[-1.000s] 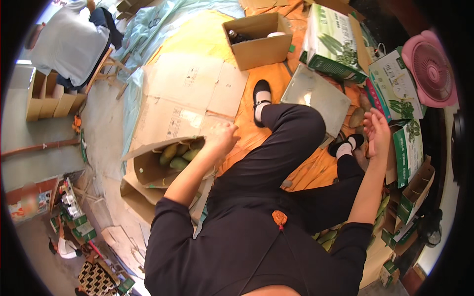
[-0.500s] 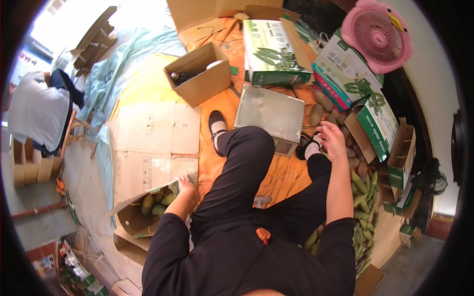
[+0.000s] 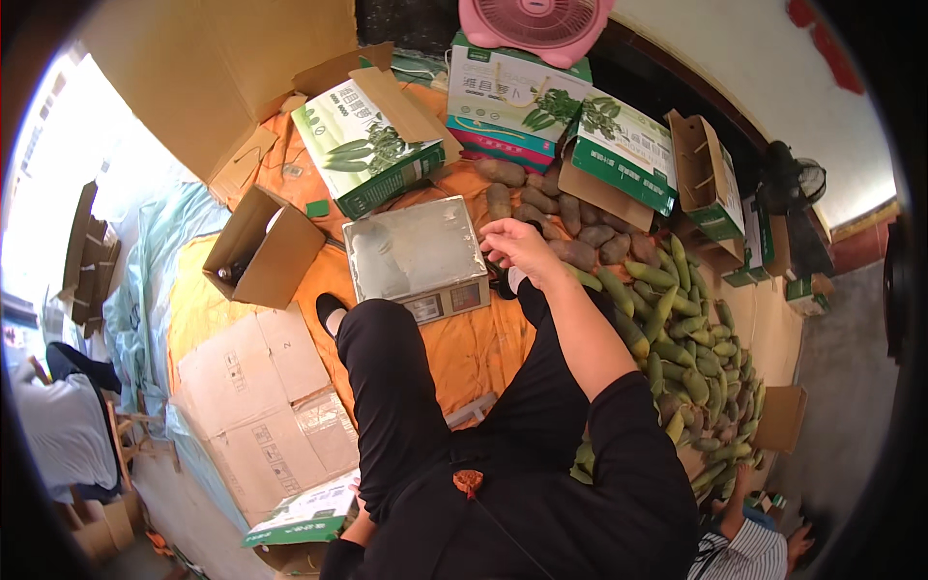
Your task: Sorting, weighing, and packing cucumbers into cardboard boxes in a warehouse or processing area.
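At the lower left, my left hand [image 3: 362,514] grips the edge of a green-and-white carton [image 3: 307,510] beside my left leg; most of its fingers are hidden. My right hand [image 3: 522,249] is held over the right edge of a square scale [image 3: 411,253] with a worn grey metal top, fingers loosely bent and apart, with nothing visible in them. Just beyond that hand lie brown oblong tubers [image 3: 577,253]. To the right of my forearm spreads a big heap of long green vegetables [image 3: 691,353].
Green-and-white cartons [image 3: 619,155] line the far right under a pink fan [image 3: 537,21]. An open brown box [image 3: 263,246] stands left of the scale on an orange sheet [image 3: 440,358]. Flattened cardboard [image 3: 261,387] covers the left floor. Another person in stripes [image 3: 739,546] is at the lower right.
My view has swung to the right, bringing in more of the green heap and the person in stripes. The left-hand carton now shows its printed face instead of its open, filled side.
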Available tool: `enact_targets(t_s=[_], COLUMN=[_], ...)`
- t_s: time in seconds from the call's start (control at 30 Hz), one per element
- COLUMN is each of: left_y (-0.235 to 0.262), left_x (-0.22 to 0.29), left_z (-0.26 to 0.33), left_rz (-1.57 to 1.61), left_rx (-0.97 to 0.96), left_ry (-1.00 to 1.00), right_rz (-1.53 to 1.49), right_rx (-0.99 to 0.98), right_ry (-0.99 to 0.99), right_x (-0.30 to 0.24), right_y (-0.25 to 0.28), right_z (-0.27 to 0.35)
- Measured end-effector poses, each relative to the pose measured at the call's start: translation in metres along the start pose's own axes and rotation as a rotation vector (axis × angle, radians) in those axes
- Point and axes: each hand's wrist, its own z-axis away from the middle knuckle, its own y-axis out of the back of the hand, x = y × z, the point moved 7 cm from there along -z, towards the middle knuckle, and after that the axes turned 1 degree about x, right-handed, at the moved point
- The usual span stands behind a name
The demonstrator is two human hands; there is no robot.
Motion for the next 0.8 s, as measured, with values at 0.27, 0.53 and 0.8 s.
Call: enact_targets(t_s=[0.27, 0.53, 0.8], left_y=[-0.053, -0.302, -0.588], left_x=[0.062, 0.091, 0.024], left_z=[0.036, 0.029, 0.139], left_rz=[-0.923, -1.190, -1.495], left_rx=[0.007, 0.045, -0.509], left_ry=[0.046, -0.506, -1.202], right_rz=[-0.021, -0.120, -0.346], right_rx=[-0.129, -0.126, -0.128], right_ry=[0.060, 0.102, 0.218], right_x=[-0.002, -0.016, -0.060], right_y=[-0.028, -0.009, 0.041], right_z=[-0.004, 0.004, 0.023])
